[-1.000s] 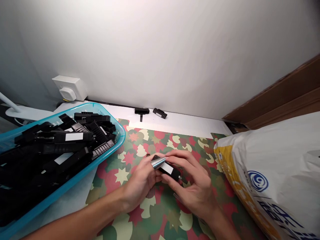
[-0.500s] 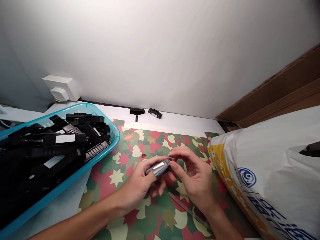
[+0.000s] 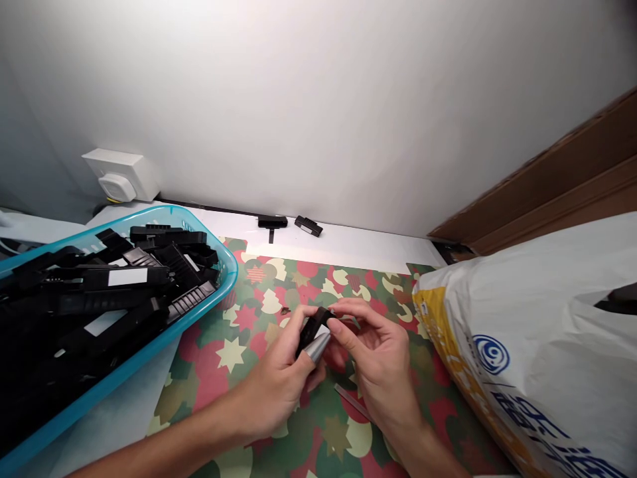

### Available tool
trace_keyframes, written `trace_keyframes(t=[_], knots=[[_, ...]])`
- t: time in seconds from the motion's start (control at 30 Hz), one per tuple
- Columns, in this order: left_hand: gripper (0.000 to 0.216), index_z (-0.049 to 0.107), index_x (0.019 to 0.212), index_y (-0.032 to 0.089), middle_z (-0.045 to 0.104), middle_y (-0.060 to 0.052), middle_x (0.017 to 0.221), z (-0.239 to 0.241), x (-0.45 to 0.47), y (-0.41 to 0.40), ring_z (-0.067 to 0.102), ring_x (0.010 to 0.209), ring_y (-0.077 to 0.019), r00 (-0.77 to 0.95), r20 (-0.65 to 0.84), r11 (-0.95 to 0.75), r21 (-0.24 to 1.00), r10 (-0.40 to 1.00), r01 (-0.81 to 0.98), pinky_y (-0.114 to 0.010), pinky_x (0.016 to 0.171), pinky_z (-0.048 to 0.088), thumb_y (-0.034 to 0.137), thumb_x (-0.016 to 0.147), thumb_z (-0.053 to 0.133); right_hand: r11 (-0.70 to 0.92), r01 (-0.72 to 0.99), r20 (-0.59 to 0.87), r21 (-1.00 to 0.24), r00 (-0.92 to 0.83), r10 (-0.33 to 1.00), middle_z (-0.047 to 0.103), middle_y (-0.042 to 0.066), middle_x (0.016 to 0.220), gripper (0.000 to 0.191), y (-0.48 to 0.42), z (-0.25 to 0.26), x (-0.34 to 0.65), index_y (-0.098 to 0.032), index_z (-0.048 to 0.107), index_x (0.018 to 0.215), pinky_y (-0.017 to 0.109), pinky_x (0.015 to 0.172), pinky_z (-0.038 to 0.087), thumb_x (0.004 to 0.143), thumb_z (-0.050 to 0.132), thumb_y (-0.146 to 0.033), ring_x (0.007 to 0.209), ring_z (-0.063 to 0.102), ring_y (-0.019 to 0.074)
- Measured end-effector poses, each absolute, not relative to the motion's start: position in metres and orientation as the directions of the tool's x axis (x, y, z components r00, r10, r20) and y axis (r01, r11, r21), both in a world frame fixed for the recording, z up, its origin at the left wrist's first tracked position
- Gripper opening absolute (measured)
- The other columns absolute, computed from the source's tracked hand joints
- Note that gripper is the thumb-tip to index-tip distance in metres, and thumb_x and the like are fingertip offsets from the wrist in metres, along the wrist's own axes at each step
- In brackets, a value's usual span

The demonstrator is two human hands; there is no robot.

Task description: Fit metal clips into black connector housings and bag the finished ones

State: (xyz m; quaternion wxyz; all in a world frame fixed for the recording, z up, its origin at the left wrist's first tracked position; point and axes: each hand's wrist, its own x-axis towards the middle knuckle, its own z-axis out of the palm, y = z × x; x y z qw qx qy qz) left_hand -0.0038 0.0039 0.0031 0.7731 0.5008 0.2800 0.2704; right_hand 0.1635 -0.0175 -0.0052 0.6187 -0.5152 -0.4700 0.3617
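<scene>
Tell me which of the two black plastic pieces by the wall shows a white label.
The right black plastic piece has the white label; the left piece has a narrow black tab instead.

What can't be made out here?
Head view:
- Held black part: full shape, hidden by left hand.
- Thin strip: near end, behind right hand.
- Blue basket: left end, cut off by frame edge.
- White bag: right side, cut off likewise.
- Brown speck: too small.
</scene>
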Motion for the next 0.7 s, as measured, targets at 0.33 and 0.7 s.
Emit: trace_keyframes(t=[0.33, 0.7], knots=[[0.072, 0.052, 0.119, 0.021, 0.037, 0.009, 0.071, -0.005, -0.004, 0.004, 0.03, 0.058, -0.0104, 0.733, -0.103, 0.388, 0.892, 0.673, -0.231, -0.024, 0.054, 0.03, 0.087, 0.089, 0.053, 0.358, 0.201, 0.407, -0.912, 0.324, 0.854, 0.069, 0.003, 0.084, 0.012, -0.023, 0.003, 0.151, -0.024, 0.084, 0.095, 0.026, 0.062, 0.058, 0.09, 0.08, -0.015, 0.074, 0.067, 0.0162], [0.069, 0.052, 0.119, 0.02, 0.033, 0.011, 0.066, -0.003, -0.006, 0.009, 0.019, 0.054, -0.0088, 0.756, -0.117, 0.439, 0.866, 0.644, -0.24, -0.023, 0.049, 0.021, 0.084, 0.093, 0.052, 0.493, 0.519, 0.629, -0.698, 0.116, 0.769, 0.069, 0.003, 0.091, 0.02, -0.024, 0.002, 0.16, -0.023, 0.073, 0.09, 0.029, 0.068, 0.056, 0.095, 0.07, -0.004, 0.079, 0.068, 0.0171]])
